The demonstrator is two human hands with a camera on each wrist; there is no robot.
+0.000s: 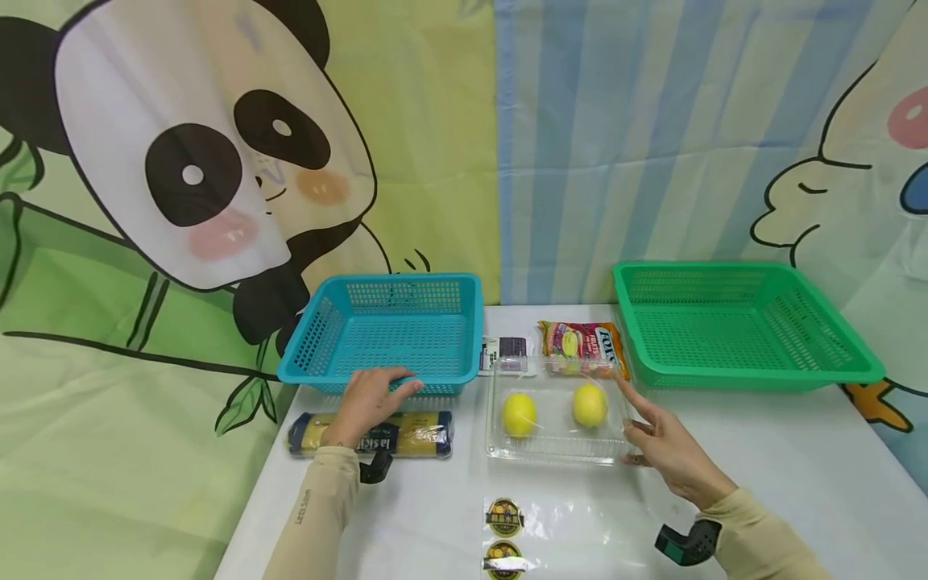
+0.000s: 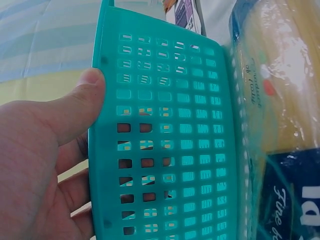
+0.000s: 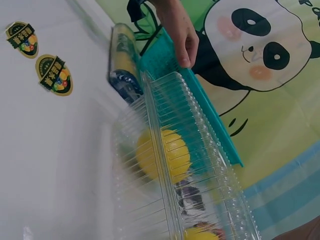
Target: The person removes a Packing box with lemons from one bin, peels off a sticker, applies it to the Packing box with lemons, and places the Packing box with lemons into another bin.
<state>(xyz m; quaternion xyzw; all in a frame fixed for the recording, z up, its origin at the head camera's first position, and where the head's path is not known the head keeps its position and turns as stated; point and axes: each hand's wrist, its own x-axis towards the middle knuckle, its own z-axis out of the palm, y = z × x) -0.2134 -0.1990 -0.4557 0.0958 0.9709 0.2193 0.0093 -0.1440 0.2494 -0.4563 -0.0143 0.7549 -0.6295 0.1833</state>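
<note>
My left hand [image 1: 371, 403] grips the near rim of the blue basket [image 2: 165, 115]. In the left wrist view its thumb lies on the rim, and fingers show through the holes behind the wall. Beneath this hand lies a pack of spaghetti [image 1: 420, 435] in clear film with dark ends. My right hand [image 1: 674, 451] holds the right end of a clear plastic box [image 1: 554, 451], one finger stretched along it to the far corner. Two lemons [image 1: 519, 414] sit apart in the box; one lemon [image 3: 167, 155] shows through the plastic in the right wrist view.
A green basket [image 1: 747, 374] stands at the back right. Behind the box lie a red Fox's fruits candy bag [image 1: 580, 342] and a white-and-dark packet [image 1: 503, 350]. Two black-and-gold stickers [image 1: 504, 517] lie in front. A printed panda curtain [image 1: 435, 161] hangs behind the table.
</note>
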